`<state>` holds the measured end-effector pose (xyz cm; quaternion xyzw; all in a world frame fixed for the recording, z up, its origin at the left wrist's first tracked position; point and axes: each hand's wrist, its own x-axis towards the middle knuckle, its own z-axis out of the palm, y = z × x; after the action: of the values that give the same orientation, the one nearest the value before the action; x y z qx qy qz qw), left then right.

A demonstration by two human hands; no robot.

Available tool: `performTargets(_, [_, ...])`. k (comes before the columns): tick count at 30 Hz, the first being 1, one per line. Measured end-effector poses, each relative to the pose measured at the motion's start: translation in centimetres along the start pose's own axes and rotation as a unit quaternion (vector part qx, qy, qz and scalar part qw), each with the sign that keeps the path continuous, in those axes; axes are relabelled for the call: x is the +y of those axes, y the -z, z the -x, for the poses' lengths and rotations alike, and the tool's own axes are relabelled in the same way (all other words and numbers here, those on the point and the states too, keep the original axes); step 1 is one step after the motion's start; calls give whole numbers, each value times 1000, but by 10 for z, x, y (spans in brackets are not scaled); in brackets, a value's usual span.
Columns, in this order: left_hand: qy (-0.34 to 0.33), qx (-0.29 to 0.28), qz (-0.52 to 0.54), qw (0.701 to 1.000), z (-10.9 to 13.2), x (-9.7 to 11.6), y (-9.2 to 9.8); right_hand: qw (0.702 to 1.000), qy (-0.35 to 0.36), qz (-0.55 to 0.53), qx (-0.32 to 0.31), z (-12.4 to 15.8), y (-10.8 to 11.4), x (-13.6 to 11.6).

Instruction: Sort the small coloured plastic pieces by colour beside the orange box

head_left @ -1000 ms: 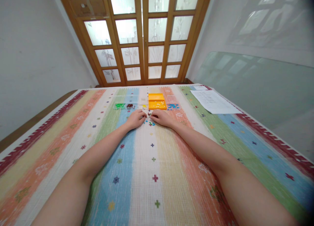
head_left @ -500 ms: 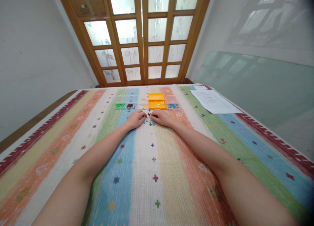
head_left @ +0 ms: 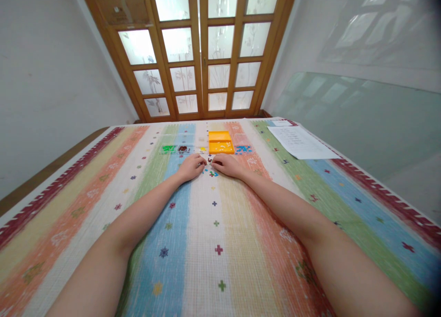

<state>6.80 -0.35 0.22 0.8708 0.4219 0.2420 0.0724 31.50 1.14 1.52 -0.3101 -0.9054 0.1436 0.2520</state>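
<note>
My left hand [head_left: 192, 167] rests on the cloth with its fingers bent and pinched together; what they hold, if anything, is too small to name. Facing it, my right hand [head_left: 225, 164] has its fingertips pressed together over the same spot, and its contents cannot be made out either. Between and just below the hands lie several tiny blue and green pieces [head_left: 213, 173]. A small dark red piece [head_left: 210, 160] shows in the gap between the fingertips. Beyond the hands stands an open orange box [head_left: 221, 137] with small white pieces inside.
Clear boxes behind my hands hold green pieces [head_left: 168, 148], dark brown pieces [head_left: 183, 149], yellow pieces [head_left: 203, 149] and blue pieces [head_left: 244, 149]. A printed paper sheet [head_left: 299, 142] lies at the right on the striped tablecloth [head_left: 203, 243]. Wooden glazed doors [head_left: 203, 64] stand beyond the table.
</note>
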Motion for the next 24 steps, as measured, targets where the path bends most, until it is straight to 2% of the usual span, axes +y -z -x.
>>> performTargets(24, [4,-4,-2,1000,0,1,0,1000,-2,2,1,-1,2,-3])
